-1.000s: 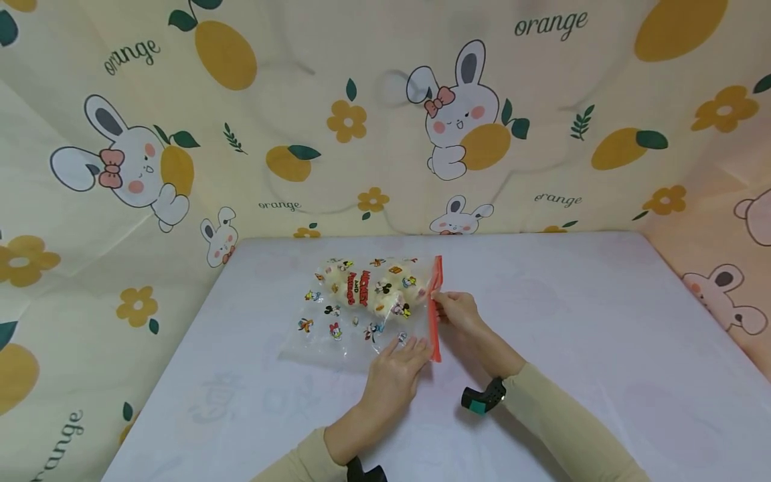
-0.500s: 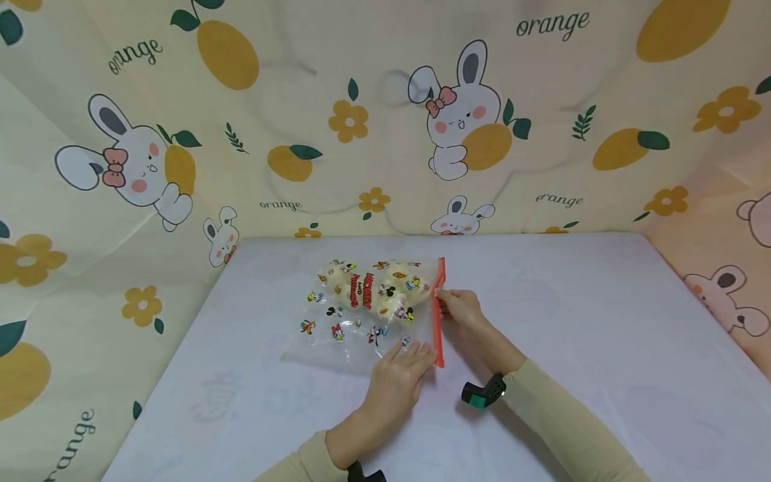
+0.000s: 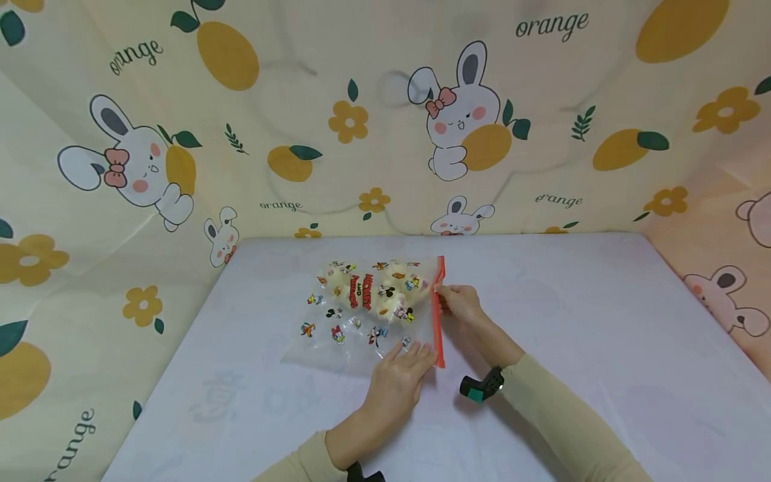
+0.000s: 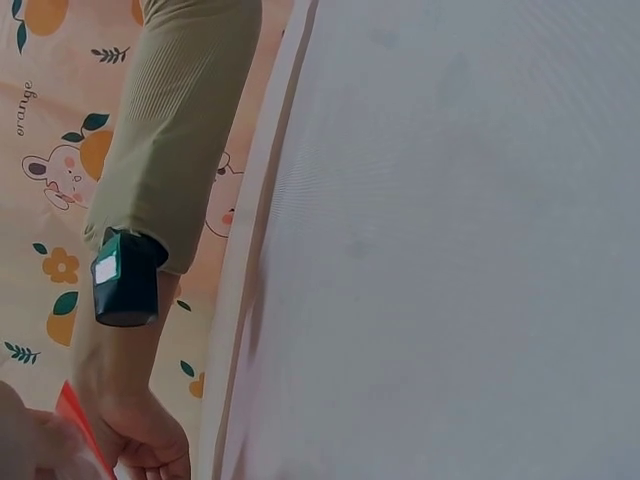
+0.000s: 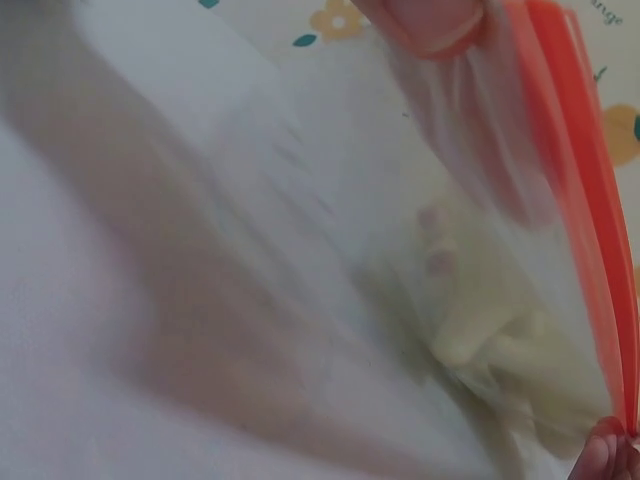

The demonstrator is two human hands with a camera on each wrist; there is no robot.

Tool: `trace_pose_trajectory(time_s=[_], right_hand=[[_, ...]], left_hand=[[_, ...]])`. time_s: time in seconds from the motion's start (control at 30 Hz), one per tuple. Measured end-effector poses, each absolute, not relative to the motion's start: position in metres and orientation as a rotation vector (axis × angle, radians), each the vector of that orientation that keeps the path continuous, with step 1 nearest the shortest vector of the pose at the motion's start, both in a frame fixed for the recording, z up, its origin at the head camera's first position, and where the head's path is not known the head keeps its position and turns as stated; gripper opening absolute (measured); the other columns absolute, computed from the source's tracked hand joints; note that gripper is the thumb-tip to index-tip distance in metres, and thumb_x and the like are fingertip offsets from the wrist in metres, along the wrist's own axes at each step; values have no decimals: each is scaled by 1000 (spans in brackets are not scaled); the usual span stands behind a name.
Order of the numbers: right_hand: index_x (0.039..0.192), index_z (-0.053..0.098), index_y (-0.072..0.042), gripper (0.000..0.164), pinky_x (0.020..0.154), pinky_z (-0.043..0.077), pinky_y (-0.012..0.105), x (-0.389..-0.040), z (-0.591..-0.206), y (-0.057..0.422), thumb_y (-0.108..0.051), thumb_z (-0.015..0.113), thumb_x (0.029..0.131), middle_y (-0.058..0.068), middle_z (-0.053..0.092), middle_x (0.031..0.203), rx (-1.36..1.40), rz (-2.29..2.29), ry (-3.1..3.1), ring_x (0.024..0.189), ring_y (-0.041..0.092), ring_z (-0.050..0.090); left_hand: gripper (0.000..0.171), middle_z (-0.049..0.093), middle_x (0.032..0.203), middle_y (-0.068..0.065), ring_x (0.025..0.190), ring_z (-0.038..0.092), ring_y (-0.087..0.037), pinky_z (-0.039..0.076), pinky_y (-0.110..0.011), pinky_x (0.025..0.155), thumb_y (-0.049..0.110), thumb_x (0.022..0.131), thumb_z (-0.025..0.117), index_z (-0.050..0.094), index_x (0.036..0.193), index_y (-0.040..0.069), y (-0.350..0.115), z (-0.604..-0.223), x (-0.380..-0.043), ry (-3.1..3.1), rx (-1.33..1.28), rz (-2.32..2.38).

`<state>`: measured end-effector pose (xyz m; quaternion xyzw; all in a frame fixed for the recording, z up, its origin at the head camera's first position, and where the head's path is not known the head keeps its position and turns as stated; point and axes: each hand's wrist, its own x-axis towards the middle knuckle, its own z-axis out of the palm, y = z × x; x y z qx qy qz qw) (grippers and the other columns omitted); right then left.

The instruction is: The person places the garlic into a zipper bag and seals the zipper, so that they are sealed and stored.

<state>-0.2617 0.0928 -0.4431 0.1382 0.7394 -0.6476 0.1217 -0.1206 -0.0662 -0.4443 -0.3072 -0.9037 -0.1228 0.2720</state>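
Note:
A clear zip bag (image 3: 355,341) printed with small cartoon figures lies toward the back of the white table. Its red zip strip (image 3: 438,321) runs along the right edge. Inside shows a pale cream, lumpy thing (image 5: 500,350) whose kind I cannot tell. My left hand (image 3: 397,381) holds the bag's near corner beside the strip, fingers over the top; the right wrist view shows the thumb on one side and fingers through the plastic. Farther up the strip, my right hand (image 3: 460,304) pinches the zip edge between thumb and fingers.
The white table (image 3: 602,348) reaches back to a cloth backdrop (image 3: 373,120) printed with rabbits and oranges, which also hangs at both sides. A black wrist device (image 3: 482,386) sits on the right wrist; another (image 3: 364,474) shows under the left.
The bag shifts slightly to the right and nearer between the first two frames. The right hand and wrist then rise slightly; the left hand stays on the near corner.

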Motion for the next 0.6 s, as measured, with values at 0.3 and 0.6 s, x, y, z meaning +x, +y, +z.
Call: trace_pose_trajectory(time_s=[0.3,0.6], right_hand=[[117,59,12,38,58,49,15,-265,-439,93,-21,52,98,-9,58,64,402,-1889,2172,57,1,54],[115,61,12,37,55,50,14,-276,-447,96,-19,55,97,-11,57,59,439,-1927,2181,55,1,55]], left_hand=[[25,74,109,-2,102,72,-13,56,-37,94,14,85,71,74,110,14,-66,-443,-119,-2462,-830,-328],[24,75,107,0,99,73,-11,56,-34,94,15,84,71,75,107,16,-65,-446,-118,-2409,-844,-272]])
